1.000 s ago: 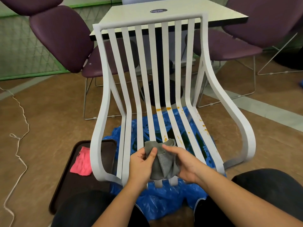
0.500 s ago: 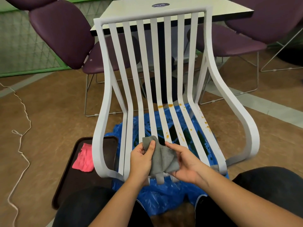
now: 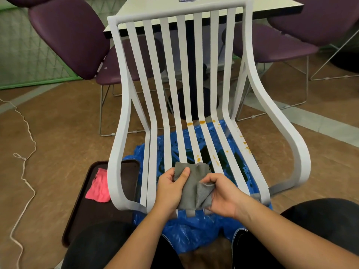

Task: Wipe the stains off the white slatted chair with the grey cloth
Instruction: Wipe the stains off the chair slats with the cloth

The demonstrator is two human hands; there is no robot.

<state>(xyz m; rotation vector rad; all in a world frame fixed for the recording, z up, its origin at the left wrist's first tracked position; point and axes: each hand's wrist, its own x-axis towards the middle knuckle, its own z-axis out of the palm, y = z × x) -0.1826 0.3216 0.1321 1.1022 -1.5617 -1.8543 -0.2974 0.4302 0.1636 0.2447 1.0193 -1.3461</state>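
The white slatted chair (image 3: 275, 117) stands in front of me on a blue plastic sheet. Orange stains (image 3: 198, 158) dot the seat slats in the middle and towards the right side. Both hands hold the grey cloth (image 3: 192, 183) just above the front of the seat. My left hand (image 3: 171, 189) grips its left edge with the thumb on top. My right hand (image 3: 223, 197) pinches a folded flap of the cloth on its right side.
A dark tray (image 3: 77, 214) with a pink cloth (image 3: 98, 186) lies on the floor at the left. The blue sheet (image 3: 186, 230) spreads under the chair. Purple chairs (image 3: 71, 35) and a table (image 3: 159, 6) stand behind. A white cord (image 3: 25, 171) runs along the left floor.
The right hand has shifted from lying over the cloth to pinching a folded flap of it. The cloth looks more spread out under the left thumb.
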